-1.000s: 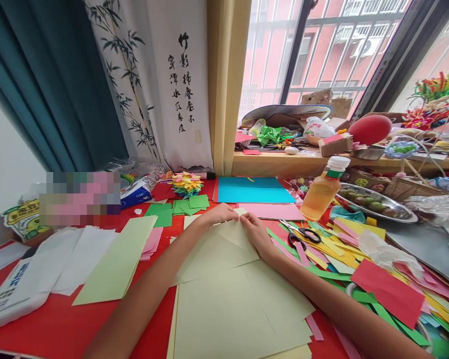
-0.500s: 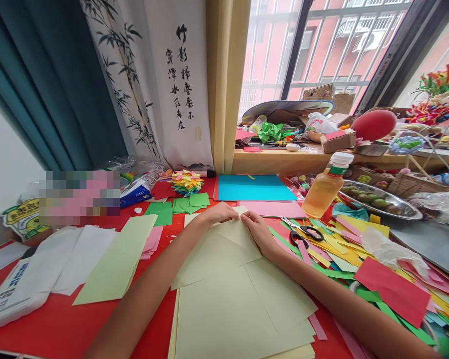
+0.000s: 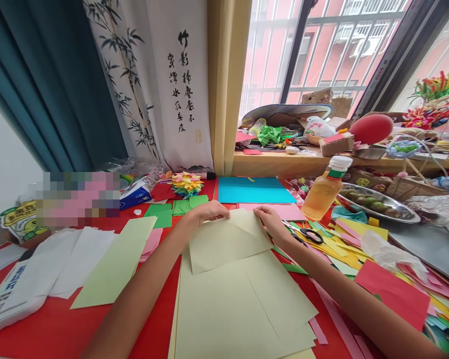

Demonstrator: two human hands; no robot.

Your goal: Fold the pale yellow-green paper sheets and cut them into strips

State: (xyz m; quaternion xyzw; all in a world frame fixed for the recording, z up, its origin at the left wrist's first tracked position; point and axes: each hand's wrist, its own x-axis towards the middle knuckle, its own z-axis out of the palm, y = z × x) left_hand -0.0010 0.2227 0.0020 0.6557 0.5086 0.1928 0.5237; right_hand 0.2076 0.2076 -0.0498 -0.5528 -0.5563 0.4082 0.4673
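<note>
On the red counter [image 3: 60, 329], in front of the window, a pale yellow-green sheet of paper [image 3: 224, 239] lies folded over, its matte surface smooth and its far corner turned down into a flat triangular flap. The left hand [image 3: 205, 212] is curled, fingertips pinching the far left edge of that sheet; the right hand [image 3: 271, 219] likewise nips the far right edge between thumb and fingers. The sheet rests on a loose stack of the same pale paper [image 3: 239, 309], large rectangular leaves fanned slightly askew at their corners.

To the left lies a long pale green strip of paper [image 3: 114, 264], flat and rectangular, overlapping crumpled white paper bags [image 3: 45, 274]. Just beside the right hand sit black-handled scissors [image 3: 309, 234] on a litter of thin cut strips [image 3: 344, 244] in yellow, pink and green. Farther right is a red rectangular card [image 3: 392, 294]. Behind the hands, a glossy turquoise sheet [image 3: 254, 190] lies flat with a pink sheet [image 3: 290, 212] overlapping its near edge. A clear plastic bottle [image 3: 325, 189] of amber liquid with a white cap stands upright near a shiny oval metal tray [image 3: 377, 204]. A spiky multicoloured folded-paper ball [image 3: 186, 183] sits by small green squares [image 3: 190, 203]
</note>
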